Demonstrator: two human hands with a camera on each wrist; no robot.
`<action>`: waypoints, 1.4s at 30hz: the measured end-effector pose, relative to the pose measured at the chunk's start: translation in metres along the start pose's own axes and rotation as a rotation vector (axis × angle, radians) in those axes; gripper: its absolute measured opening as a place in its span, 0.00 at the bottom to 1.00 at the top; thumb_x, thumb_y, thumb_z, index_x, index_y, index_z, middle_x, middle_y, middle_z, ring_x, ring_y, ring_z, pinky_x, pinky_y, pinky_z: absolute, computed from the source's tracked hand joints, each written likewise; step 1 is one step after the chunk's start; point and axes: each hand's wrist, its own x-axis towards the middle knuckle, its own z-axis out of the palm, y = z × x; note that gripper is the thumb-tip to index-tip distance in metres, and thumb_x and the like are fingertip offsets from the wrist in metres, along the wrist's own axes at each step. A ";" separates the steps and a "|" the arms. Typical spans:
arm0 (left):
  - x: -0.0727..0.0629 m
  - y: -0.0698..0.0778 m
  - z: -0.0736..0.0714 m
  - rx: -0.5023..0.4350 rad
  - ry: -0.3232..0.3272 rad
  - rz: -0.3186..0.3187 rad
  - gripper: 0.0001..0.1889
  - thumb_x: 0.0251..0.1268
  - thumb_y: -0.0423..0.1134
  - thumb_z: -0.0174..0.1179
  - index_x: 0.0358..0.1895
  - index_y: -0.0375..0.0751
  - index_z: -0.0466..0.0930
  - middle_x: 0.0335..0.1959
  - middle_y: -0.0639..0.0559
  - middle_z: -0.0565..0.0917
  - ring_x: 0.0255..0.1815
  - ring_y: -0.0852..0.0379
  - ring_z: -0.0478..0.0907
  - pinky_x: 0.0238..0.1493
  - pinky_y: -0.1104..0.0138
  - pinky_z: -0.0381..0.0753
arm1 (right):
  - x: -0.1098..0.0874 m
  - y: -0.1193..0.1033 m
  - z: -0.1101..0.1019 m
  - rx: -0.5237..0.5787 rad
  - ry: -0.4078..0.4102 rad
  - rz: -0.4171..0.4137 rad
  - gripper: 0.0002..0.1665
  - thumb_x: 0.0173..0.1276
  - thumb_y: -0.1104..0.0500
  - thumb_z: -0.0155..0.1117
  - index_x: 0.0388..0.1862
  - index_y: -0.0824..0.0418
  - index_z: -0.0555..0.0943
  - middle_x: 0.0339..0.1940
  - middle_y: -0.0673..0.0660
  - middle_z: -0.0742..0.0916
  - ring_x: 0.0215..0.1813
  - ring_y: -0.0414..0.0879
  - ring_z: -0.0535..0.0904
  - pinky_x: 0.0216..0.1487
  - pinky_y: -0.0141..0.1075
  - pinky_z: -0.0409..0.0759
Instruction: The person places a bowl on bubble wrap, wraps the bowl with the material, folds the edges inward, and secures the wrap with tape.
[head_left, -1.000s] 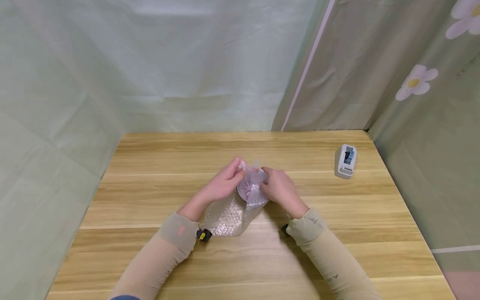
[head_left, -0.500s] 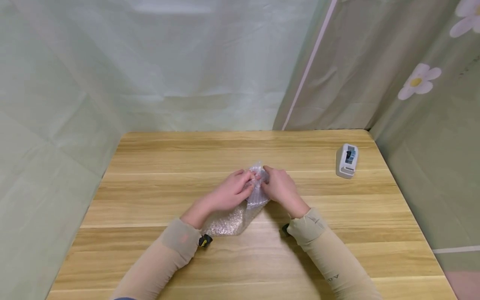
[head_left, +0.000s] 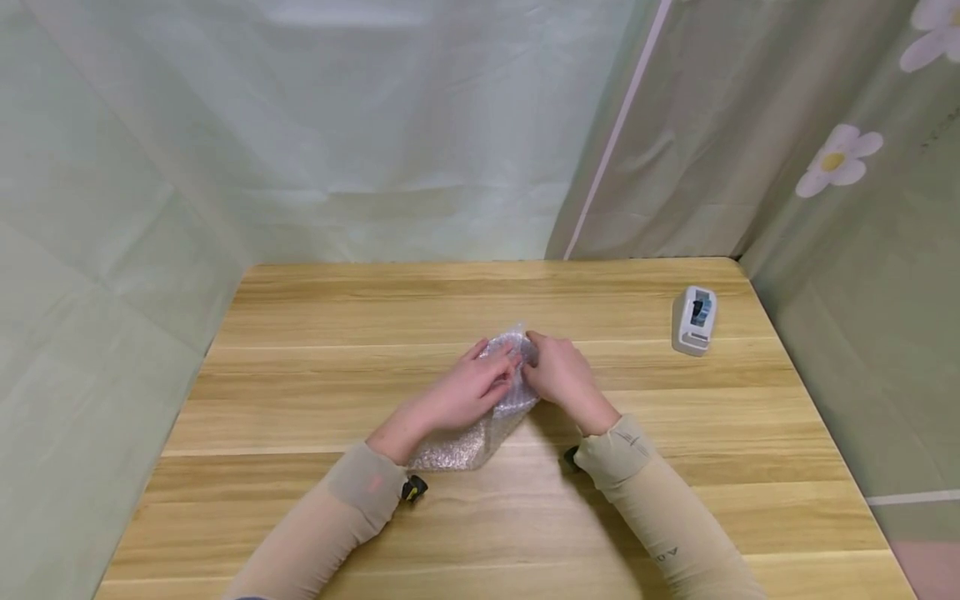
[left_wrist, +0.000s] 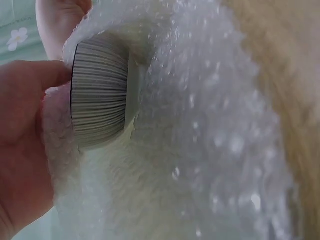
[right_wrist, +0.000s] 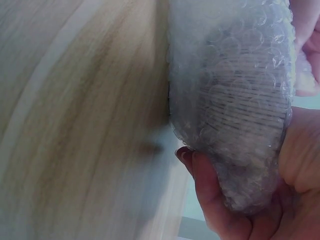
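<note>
A finely striped, round bowl-like thing [left_wrist: 100, 90] with a dark rim sits inside bubble wrap [head_left: 453, 450]. One end of the wrap trails toward the person on the table, and a folded part covers the striped thing. My right hand [head_left: 561, 371] grips the bundle from the right; in the right wrist view its fingers [right_wrist: 207, 195] curl round the gathered end of the wrap. From the left, my left hand [head_left: 468, 387] lies over the bundle with fingers extended and pressing on the wrap. The left wrist view looks into the open side, where the stripes show bare.
A grey-white tape dispenser [head_left: 694, 321] with a blue roll stands at the back right of the wooden table [head_left: 315, 333]. Curtains [head_left: 405, 133] hang behind the table and along both sides.
My left hand has moved right and slightly down from the far left side of the bundle, bringing wrap over the striped thing and flattening onto it. The right hand keeps its hold.
</note>
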 end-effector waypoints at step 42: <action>0.000 0.007 -0.005 0.273 -0.098 -0.021 0.23 0.87 0.50 0.51 0.62 0.37 0.88 0.66 0.44 0.85 0.84 0.41 0.61 0.84 0.40 0.51 | 0.001 0.001 0.001 0.011 -0.006 0.007 0.36 0.70 0.60 0.69 0.76 0.68 0.76 0.60 0.70 0.88 0.30 0.51 0.79 0.34 0.46 0.83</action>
